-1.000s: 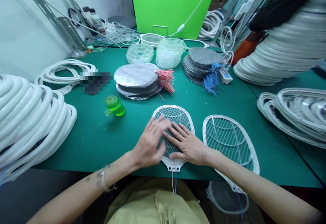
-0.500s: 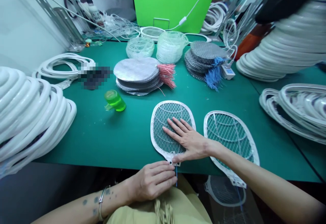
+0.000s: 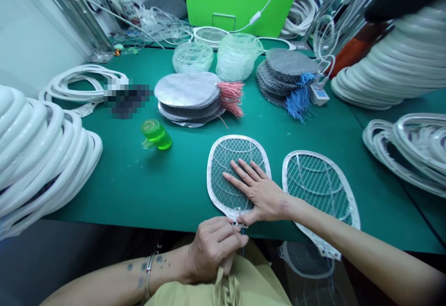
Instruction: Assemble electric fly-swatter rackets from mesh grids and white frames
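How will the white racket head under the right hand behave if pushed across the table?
The racket head will probably slide rather than roll or tip, since it lies flat on the table. Its open, see-through grid suggests it's light for its size. The blue wire below it looks thin, so it is likely floppy.

This looks like a small assembly workshop: stacked white oval plastic frames [image 3: 45, 157] crowd the near left corner of the green workbench [image 3: 139, 194]. Toward its far edge sit piles of silver mesh discs [image 3: 188, 90] with red wires [image 3: 232, 96] and grey mesh discs [image 3: 291, 64] with blue wires [image 3: 298, 100].
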{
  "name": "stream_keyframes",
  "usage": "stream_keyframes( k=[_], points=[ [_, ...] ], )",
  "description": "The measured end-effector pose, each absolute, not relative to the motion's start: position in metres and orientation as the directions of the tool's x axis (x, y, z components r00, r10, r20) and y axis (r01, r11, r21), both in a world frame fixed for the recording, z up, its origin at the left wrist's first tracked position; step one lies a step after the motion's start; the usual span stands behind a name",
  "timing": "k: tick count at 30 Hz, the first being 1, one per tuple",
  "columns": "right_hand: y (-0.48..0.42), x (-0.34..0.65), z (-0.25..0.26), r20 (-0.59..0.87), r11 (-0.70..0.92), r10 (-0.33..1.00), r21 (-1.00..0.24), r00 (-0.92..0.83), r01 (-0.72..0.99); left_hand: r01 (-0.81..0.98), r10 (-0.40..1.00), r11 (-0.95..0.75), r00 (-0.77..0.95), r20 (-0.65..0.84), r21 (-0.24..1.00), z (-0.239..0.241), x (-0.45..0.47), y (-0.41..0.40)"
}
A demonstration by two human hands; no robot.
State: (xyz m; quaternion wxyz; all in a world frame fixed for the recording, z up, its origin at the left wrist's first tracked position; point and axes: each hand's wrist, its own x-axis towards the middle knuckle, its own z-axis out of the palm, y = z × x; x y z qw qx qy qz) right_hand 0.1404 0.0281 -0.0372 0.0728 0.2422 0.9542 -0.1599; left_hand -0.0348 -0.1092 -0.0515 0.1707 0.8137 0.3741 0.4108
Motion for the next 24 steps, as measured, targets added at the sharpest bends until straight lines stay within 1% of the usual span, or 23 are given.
stream_keyframes(
  k=[2,4,5,7,9,11,12,13,14,15,16,17,18,20,21,23,24],
  points=[
    [0.028,0.14,-0.037,-0.22,0.825,0.447,-0.272,-0.867,0.495,0.486,0.712,-0.696,0.381,0.589,0.528,-0.058,-0.03,-0.113],
    [0.027,0.139,-0.037,-0.229,0.819,0.452,-0.277,-0.862,0.503,0.485,0.657,-0.745,0.417,0.628,0.458,-0.067,-0.027,-0.119],
    [0.027,0.139,-0.037,-0.233,0.816,0.455,-0.279,-0.86,0.507,0.478,0.64,-0.761,0.437,0.632,0.439,-0.071,-0.027,-0.122],
    [0.027,0.138,-0.035,-0.239,0.811,0.458,-0.282,-0.856,0.512,0.468,0.639,-0.764,0.455,0.62,0.444,-0.071,-0.03,-0.124],
    [0.027,0.138,-0.033,-0.25,0.806,0.455,-0.293,-0.855,0.515,0.415,0.66,-0.751,0.502,0.558,0.514,-0.06,-0.039,-0.12],
    [0.027,0.138,-0.03,-0.276,0.794,0.441,-0.323,-0.854,0.514,0.297,0.655,-0.703,0.626,0.424,0.647,-0.039,-0.054,-0.105],
    [0.028,0.139,-0.029,-0.291,0.788,0.429,-0.342,-0.855,0.512,0.273,0.657,-0.65,0.671,0.344,0.709,-0.027,-0.062,-0.094],
    [0.028,0.139,-0.027,-0.305,0.78,0.419,-0.361,-0.855,0.511,0.301,0.682,-0.591,0.682,0.265,0.749,-0.017,-0.069,-0.082],
    [0.029,0.139,-0.026,-0.315,0.772,0.411,-0.38,-0.856,0.51,0.381,0.733,-0.541,0.651,0.198,0.75,-0.009,-0.076,-0.068],
    [0.03,0.14,-0.025,-0.32,0.763,0.403,-0.4,-0.857,0.508,0.497,0.796,-0.5,0.586,0.151,0.709,-0.005,-0.081,-0.053],
    [0.031,0.14,-0.023,-0.324,0.753,0.395,-0.422,-0.86,0.505,0.62,0.851,-0.464,0.51,0.124,0.633,-0.005,-0.085,-0.038],
    [0.032,0.139,-0.021,-0.325,0.739,0.389,-0.447,-0.862,0.503,0.721,0.884,-0.438,0.452,0.115,0.537,-0.008,-0.086,-0.023],
    [0.033,0.138,-0.018,-0.325,0.72,0.388,-0.478,-0.862,0.504,0.789,0.896,-0.433,0.43,0.111,0.436,-0.015,-0.086,-0.01],
    [0.036,0.136,-0.009,-0.324,0.658,0.395,-0.553,-0.86,0.511,0.854,0.894,-0.447,0.433,0.112,0.268,-0.034,-0.082,0.009],
    [0.036,0.137,-0.004,-0.321,0.612,0.413,-0.595,-0.852,0.521,0.868,0.893,-0.449,0.434,0.118,0.212,-0.043,-0.079,0.014],
    [0.034,0.146,0.006,-0.305,0.501,0.507,-0.657,-0.806,0.564,0.885,0.895,-0.443,0.425,0.137,0.142,-0.055,-0.075,0.018],
    [0.031,0.155,0.009,-0.291,0.44,0.59,-0.666,-0.754,0.602,0.891,0.895,-0.438,0.421,0.144,0.121,-0.057,-0.073,0.018]
  ],
)
